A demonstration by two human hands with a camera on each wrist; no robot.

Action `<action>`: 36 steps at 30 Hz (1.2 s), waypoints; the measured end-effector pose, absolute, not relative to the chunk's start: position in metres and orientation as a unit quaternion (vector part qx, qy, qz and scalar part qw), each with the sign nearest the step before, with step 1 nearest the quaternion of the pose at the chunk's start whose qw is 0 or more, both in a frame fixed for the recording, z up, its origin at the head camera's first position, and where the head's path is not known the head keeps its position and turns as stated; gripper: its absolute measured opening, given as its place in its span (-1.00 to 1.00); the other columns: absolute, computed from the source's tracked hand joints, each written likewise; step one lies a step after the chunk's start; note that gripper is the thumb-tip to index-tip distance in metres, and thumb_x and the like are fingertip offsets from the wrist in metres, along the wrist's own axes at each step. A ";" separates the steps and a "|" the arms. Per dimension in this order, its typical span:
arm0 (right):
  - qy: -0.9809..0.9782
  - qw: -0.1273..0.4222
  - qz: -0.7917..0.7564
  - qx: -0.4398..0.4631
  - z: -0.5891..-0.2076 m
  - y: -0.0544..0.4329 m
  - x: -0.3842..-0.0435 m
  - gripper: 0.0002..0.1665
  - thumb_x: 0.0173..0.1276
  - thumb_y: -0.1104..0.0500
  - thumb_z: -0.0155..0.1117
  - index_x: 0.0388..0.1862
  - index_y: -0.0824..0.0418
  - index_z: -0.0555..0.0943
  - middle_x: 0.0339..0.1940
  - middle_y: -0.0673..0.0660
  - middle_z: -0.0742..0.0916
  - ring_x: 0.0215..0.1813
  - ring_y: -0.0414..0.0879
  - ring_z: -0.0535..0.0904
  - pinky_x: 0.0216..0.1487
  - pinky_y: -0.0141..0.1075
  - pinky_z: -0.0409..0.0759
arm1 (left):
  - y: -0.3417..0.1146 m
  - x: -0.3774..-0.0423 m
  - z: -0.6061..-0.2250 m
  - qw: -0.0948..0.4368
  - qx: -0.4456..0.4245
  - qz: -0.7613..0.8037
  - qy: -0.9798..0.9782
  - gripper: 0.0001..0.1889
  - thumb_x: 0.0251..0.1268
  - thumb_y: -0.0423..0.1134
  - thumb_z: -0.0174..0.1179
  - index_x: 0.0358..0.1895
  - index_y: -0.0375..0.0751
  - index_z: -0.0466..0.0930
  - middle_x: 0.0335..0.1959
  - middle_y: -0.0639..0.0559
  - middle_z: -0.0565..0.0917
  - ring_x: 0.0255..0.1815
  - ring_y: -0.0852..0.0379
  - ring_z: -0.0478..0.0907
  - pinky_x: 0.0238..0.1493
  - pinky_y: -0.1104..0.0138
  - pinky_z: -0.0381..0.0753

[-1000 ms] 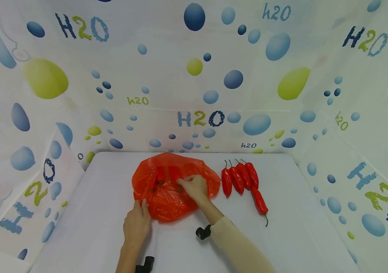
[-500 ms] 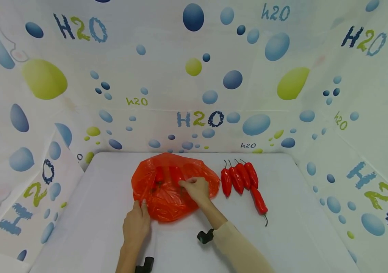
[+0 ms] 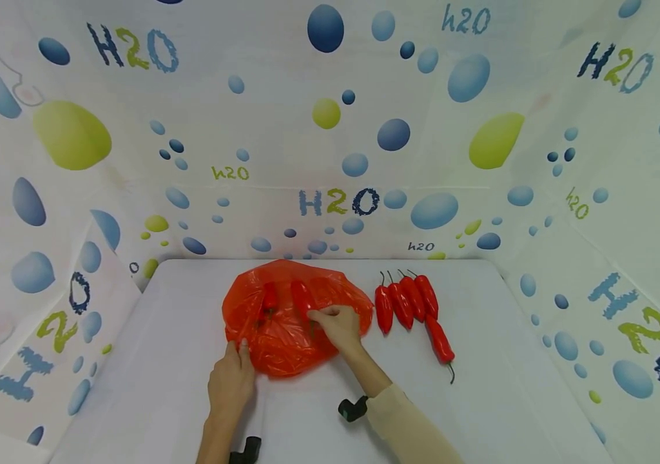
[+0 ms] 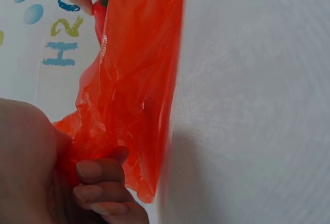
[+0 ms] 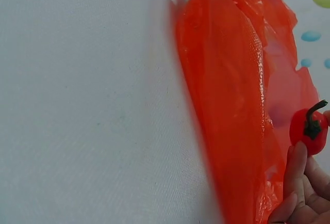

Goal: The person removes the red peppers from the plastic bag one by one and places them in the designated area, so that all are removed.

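Grasping one red pepper [image 3: 303, 298], right grip [image 3: 338, 325], one bag [image 3: 280, 351], left grip [image 3: 231, 380] (five more peppers [image 3: 413, 299] alongside).

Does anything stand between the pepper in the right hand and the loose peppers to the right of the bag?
Yes: the red bag, whose right side lies between the held pepper and the loose peppers. Nothing visible separates the right hand from the held pepper, which it pinches directly.

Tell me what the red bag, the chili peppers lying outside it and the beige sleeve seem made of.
Red bag: thin, glossy plastic film, by its crinkles, highlights and translucency.
Chili peppers: bright highlights suggest smooth, glossy skin; real flesh or moulded imitation, the look leaves open.
Beige sleeve: probably matte cloth, as it shows no shine; weave too small to tell.
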State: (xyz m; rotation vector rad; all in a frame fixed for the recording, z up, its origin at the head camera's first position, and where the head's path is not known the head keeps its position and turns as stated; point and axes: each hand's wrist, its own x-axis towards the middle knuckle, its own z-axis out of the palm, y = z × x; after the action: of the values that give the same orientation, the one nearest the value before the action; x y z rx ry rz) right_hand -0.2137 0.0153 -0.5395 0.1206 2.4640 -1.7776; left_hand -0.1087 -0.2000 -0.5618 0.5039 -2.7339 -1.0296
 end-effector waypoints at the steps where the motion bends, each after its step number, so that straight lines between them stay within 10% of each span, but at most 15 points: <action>1: 0.810 0.050 -0.583 0.039 -0.540 0.016 -0.213 -0.67 0.33 -0.13 0.51 -0.31 0.11 0.83 -0.44 0.00 0.79 -0.28 -0.07 0.68 -0.19 -0.20 0.67 | -0.200 -0.109 -0.562 0.089 0.170 -0.345 -0.919 -0.62 0.73 -0.04 -0.18 -0.21 -0.29 0.36 -0.64 -0.09 0.35 -0.61 -0.05 0.40 -0.58 0.19 0.34; 36: 0.794 0.031 -0.605 0.051 -0.547 0.047 -0.187 -0.62 0.27 -0.18 0.55 -0.24 0.10 0.80 -0.33 -0.01 0.80 -0.17 -0.04 0.64 -0.18 -0.18 0.63 | -0.199 -0.108 -0.562 0.082 0.171 -0.340 -0.921 -0.61 0.73 -0.04 -0.20 -0.21 -0.29 0.36 -0.63 -0.11 0.36 -0.59 -0.09 0.42 -0.56 0.15 0.37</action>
State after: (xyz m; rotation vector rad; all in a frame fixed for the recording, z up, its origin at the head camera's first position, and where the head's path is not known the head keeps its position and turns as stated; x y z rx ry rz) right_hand -0.1867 0.0468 -0.5474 0.1568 2.4460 -1.8650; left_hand -0.1083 -0.1993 -0.5615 0.5095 -2.7515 -1.0169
